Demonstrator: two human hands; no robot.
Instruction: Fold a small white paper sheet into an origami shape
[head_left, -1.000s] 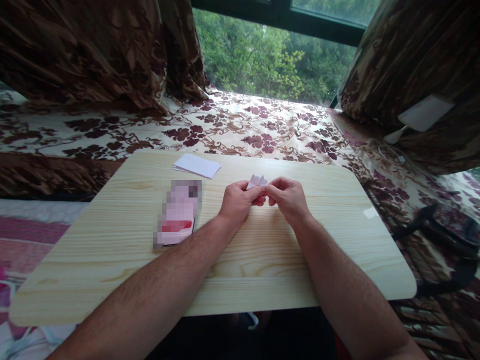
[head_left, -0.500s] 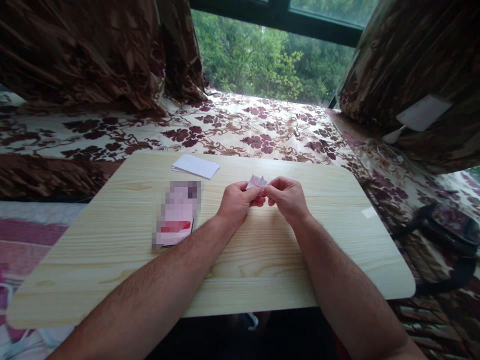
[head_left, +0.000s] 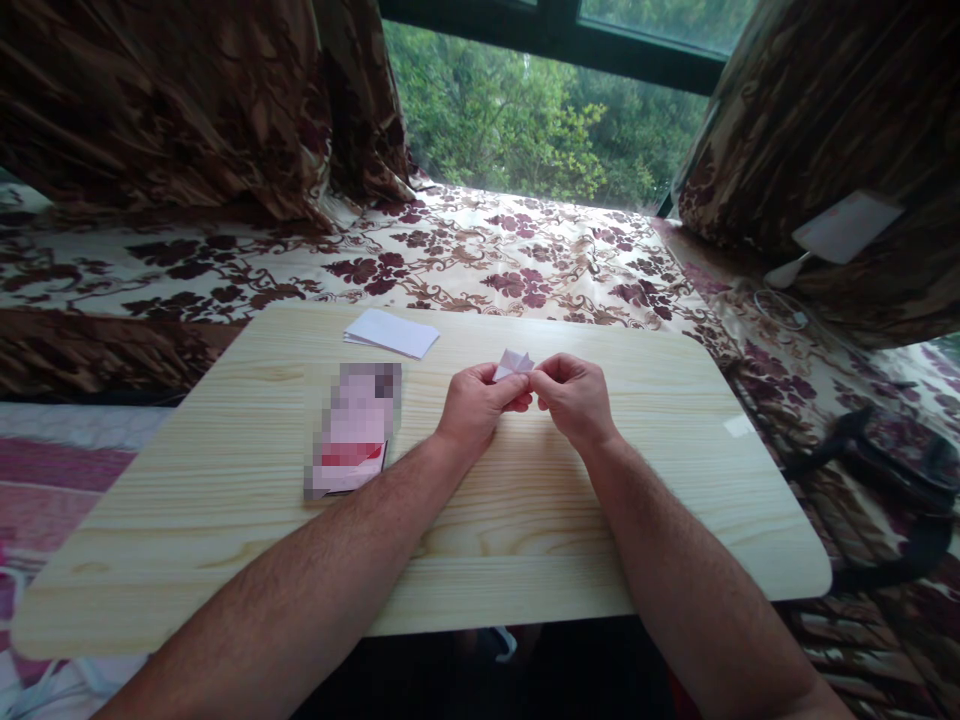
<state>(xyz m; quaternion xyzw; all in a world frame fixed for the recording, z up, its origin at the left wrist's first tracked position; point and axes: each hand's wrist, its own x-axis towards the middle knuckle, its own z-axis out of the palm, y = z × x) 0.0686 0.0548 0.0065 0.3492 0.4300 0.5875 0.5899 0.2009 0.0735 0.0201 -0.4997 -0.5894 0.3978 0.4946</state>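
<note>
A small piece of folded paper (head_left: 512, 364), white to pale pink with pointed corners, is held up over the table between both hands. My left hand (head_left: 477, 398) is closed, pinching its lower left part between thumb and fingers. My right hand (head_left: 572, 392) is closed too, with thumb and forefinger pinched at the paper's right edge. The fingertips hide the lower part of the paper.
A stack of white paper sheets (head_left: 393, 332) lies at the table's back left. Nearer me is a blurred-out pink, phone-like thing (head_left: 352, 425). The pale wooden table (head_left: 510, 560) has rounded corners. Beyond it spreads a floral cloth (head_left: 517, 250), with a white lamp (head_left: 847, 228) at right.
The folded paper's points have shifted slightly between my fingers, and its top looks a little flatter. Both hands stay in nearly the same place.
</note>
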